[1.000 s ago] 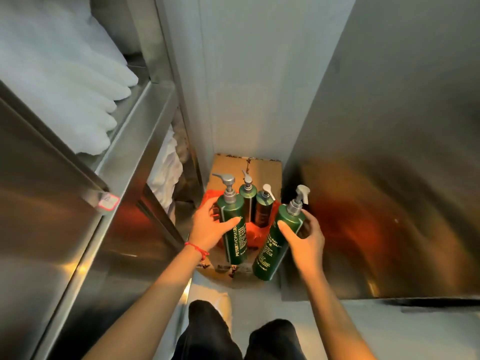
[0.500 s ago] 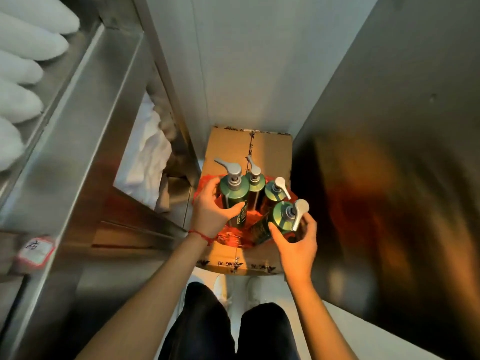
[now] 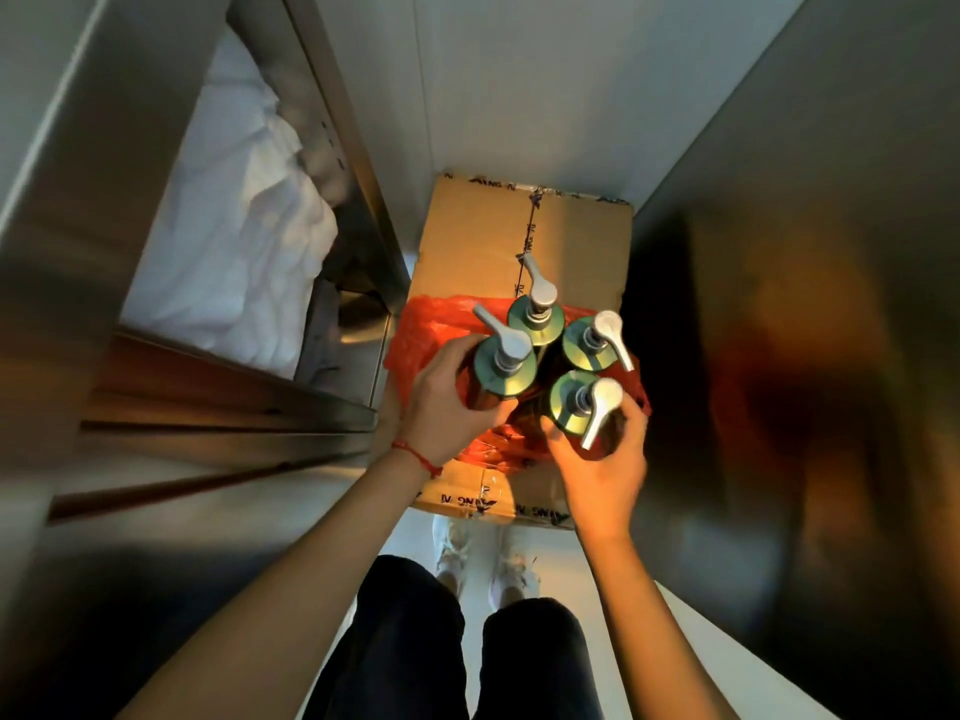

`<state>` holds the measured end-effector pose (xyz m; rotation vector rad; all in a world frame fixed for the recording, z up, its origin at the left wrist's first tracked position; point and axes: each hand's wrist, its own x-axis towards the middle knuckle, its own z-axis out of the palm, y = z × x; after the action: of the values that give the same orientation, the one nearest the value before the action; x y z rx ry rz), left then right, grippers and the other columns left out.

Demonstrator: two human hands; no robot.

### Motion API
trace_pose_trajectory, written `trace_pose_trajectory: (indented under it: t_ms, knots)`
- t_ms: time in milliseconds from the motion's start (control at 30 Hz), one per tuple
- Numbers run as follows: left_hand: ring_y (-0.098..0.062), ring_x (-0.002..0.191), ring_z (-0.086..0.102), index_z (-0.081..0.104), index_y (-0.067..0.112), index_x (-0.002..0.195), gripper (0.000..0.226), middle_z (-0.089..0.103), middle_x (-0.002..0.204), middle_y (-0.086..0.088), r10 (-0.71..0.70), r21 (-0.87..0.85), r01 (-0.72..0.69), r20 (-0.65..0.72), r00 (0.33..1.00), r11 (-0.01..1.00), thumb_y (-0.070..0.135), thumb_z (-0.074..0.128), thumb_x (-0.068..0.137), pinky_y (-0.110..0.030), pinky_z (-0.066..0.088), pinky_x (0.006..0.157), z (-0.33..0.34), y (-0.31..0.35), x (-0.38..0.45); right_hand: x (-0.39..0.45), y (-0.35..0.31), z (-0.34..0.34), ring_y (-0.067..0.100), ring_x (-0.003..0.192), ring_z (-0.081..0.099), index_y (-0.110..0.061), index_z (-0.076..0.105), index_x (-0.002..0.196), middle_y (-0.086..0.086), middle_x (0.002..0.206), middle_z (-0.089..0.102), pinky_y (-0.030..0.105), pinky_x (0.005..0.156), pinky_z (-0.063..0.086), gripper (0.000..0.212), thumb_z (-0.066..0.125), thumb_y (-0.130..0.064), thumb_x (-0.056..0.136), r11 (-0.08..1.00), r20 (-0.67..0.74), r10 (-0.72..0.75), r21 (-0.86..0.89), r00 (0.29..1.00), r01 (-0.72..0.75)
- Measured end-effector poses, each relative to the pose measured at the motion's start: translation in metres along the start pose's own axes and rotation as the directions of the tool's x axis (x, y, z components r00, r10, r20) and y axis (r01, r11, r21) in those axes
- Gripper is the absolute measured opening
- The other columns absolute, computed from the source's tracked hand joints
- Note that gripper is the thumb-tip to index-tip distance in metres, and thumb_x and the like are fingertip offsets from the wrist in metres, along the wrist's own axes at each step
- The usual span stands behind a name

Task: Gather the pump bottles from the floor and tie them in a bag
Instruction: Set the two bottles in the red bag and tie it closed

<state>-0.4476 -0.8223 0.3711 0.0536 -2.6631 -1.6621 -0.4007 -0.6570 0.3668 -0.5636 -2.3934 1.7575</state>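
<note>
Several green pump bottles stand upright in a cluster on a red plastic bag [image 3: 415,340], seen from straight above. My left hand [image 3: 447,402] grips the near-left bottle [image 3: 501,371] around its side. My right hand [image 3: 597,459] holds the near-right bottle [image 3: 569,407], whose white pump head points toward me. The far-left bottle [image 3: 535,319] and the far-right bottle [image 3: 589,343] stand free behind them. The bag lies spread on a taped cardboard box [image 3: 478,236]; the bottles and my hands hide most of the bag.
A steel shelf unit [image 3: 223,423] on the left holds white linen [image 3: 244,241]. A steel wall [image 3: 805,330] closes the right side and a pale wall [image 3: 519,80] stands behind the box. My legs and white shoes [image 3: 483,563] are on the floor just before the box.
The view has tilted down to look straight onto the bottle tops. My right hand has stood its tilted bottle upright beside the other bottles on the bag. My left hand keeps its grip.
</note>
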Motion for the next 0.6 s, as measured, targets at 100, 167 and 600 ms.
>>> trace_pose_trajectory:
  t_ms: [100,167,600]
  knots:
    - [-0.012,0.1,0.053,0.056,0.005,0.112,0.063,0.063,0.11,-0.01,0.001,0.033,-0.002,0.04,0.999,0.999,0.006,0.083,0.056,0.003,0.031,0.084,0.003,0.003,-0.001,0.001,0.005,0.002,-0.018,0.102,0.05,-0.059,0.045,0.104,-0.027,0.109,0.054,0.002,0.086,0.039,0.071,0.084,-0.017,0.06,1.0,0.026,0.002,-0.024,1.0,-0.001]
    - [-0.01,0.098,0.052,0.056,0.005,0.112,0.062,0.062,0.11,-0.009,-0.014,0.041,0.012,0.053,0.998,0.999,0.006,0.083,0.056,0.005,0.03,0.082,0.004,0.004,-0.001,0.001,0.008,0.002,-0.02,0.101,0.049,-0.06,0.045,0.103,-0.028,0.108,0.053,-0.001,0.083,0.037,0.072,0.084,-0.018,0.06,1.0,0.031,0.006,-0.03,1.0,-0.005]
    - [-0.011,0.1,0.054,0.054,0.008,0.114,0.064,0.062,0.11,-0.007,-0.06,0.037,0.056,0.13,0.99,0.998,0.005,0.082,0.056,0.0,0.034,0.086,0.016,-0.011,-0.011,0.001,0.019,0.0,-0.022,0.103,0.046,-0.06,0.045,0.104,-0.031,0.109,0.05,-0.003,0.083,0.035,0.07,0.083,-0.025,0.057,0.999,0.046,0.019,-0.034,0.999,-0.018]
